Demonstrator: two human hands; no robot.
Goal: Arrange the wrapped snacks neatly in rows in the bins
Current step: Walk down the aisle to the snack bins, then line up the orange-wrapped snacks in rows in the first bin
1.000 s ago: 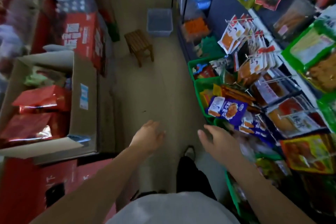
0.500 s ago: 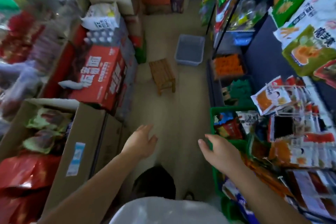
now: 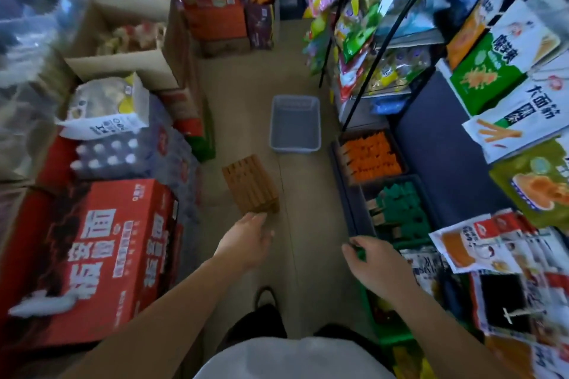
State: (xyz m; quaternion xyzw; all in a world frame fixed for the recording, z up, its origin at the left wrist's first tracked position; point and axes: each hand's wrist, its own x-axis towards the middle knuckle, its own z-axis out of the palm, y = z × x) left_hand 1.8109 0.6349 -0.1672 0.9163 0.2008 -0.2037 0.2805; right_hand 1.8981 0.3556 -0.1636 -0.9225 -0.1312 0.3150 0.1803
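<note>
Standing rowed, orange wrapped snacks [image 3: 371, 158] look done, dark-green ones [image 3: 401, 207] half-done; left hand [image 3: 246, 243] loose-fingered, empty; right hand [image 3: 378, 264] curls fingers at green plastic bin [image 3: 397, 338] rim (grip unclear).

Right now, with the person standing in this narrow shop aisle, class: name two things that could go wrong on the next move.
1. The wooden stool and the grey basket stand on the floor just ahead, so a step forward could trip on them.
2. The right hand is at the corner of the green bin, close below the hanging packets. Raising that arm might knock some off their pegs.
</note>
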